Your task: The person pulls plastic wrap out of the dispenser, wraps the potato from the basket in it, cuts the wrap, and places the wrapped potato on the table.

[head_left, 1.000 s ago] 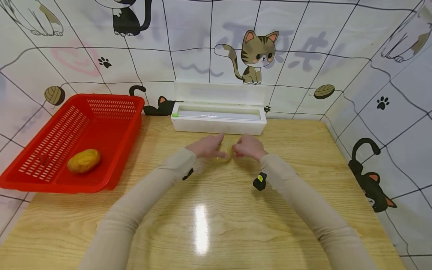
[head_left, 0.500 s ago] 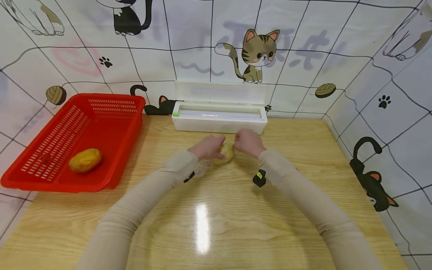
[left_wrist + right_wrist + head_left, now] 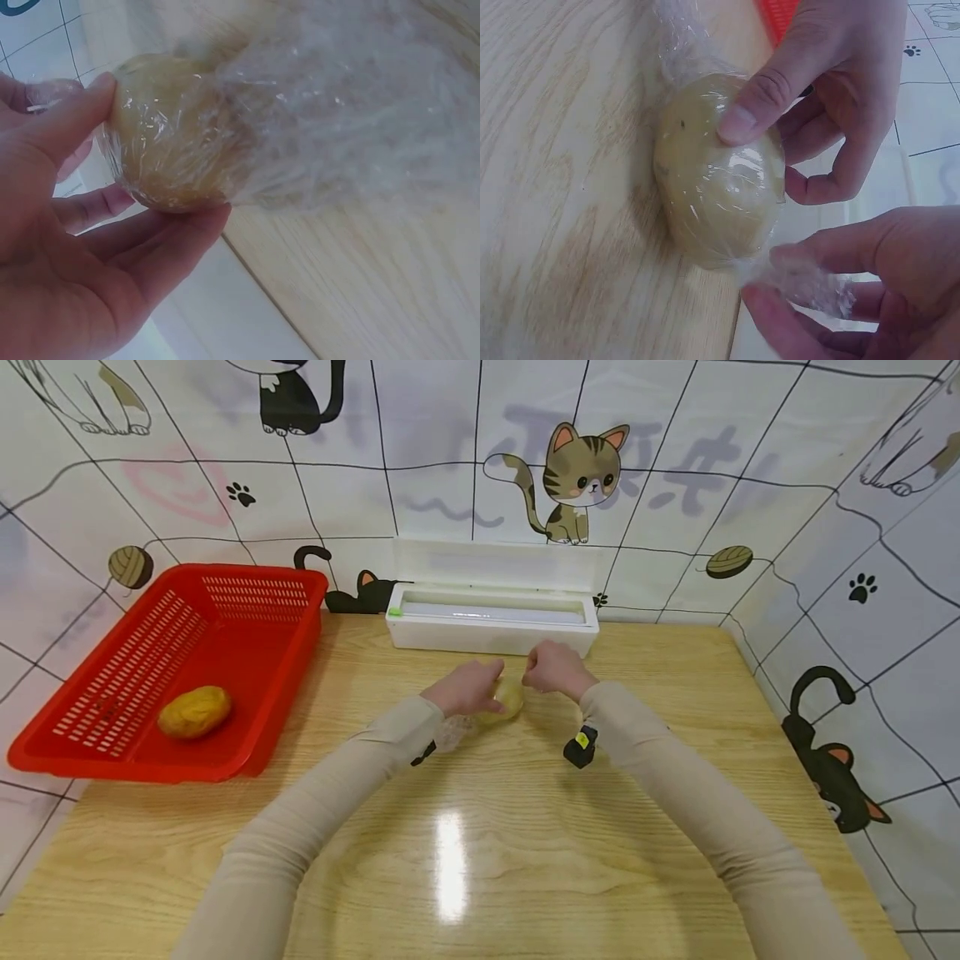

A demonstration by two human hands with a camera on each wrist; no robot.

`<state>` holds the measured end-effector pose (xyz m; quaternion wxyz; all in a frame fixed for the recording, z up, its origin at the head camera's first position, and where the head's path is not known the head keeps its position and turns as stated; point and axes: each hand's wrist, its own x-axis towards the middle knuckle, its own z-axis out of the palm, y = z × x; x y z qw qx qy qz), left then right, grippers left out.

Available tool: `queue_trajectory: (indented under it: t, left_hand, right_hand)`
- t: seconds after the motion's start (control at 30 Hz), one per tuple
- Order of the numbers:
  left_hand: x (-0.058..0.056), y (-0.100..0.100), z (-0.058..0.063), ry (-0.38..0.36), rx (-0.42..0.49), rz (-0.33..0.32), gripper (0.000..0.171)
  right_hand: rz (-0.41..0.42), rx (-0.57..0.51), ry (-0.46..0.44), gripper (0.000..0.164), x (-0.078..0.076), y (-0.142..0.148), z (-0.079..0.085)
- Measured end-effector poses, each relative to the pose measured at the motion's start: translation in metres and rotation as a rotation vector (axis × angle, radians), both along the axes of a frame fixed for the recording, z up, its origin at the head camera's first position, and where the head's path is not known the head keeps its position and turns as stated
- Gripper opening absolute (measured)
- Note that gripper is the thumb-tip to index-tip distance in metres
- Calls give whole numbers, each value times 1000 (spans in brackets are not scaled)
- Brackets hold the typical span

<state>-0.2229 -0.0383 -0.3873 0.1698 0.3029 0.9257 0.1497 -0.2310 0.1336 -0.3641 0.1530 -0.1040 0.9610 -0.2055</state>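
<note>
A yellowish potato [image 3: 712, 172] wrapped in clear cling film is between the two hands, just above or on the table in front of a white box. My left hand [image 3: 467, 689] holds it, thumb on one side and fingers on the other. My right hand [image 3: 557, 668] pinches a gathered twist of film [image 3: 810, 285] at the potato's right end. From the opposite end a loose, crumpled tail of film [image 3: 360, 112] sticks out beside the left wrist. In the head view the left hand hides part of the potato.
The long white box [image 3: 491, 637], lid raised, has a pale roll inside and stands against the cat-patterned wall covering. A red basket [image 3: 300, 664] at the left holds a yellow oval item [image 3: 195, 712], perhaps another potato. All stand on a wooden table [image 3: 525, 860].
My right hand has moved slightly towards the white box, still at the film end. More of the wrapped potato shows between the hands. The left hand keeps its hold.
</note>
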Motion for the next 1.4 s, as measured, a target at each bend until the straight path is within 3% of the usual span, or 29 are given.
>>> queue_trajectory:
  t: [0.23,0.47,0.6,0.7,0.83,1.17,1.33,1.4]
  left_hand:
    - [1,0,1,18,-9,-11,51]
    - [1,-3,-2,3,25,27,47]
    - [1,-5,-3,17,43,42,45]
    - [0,-5,-3,26,53,49,45]
    - [0,-4,-5,23,78,66,45]
    - [2,-7,-11,0,149,112,50]
    - [1,-14,-17,10,220,37,68]
    - [1,-18,-19,11,250,-12,66]
  right_hand:
    - [-65,-162,-77,24,-3,-1,-4]
    - [-285,-716,-415,24,-6,-1,-12]
    - [-301,-842,-484,31,-9,5,-19]
    - [-262,-834,-425,30,-6,9,-23]
    - [-186,-792,-261,23,3,8,-26]
    - [51,-296,247,14,22,-4,-34]
    - [156,-141,393,19,35,-9,-37]
    - [193,-120,416,21,37,-9,-37]
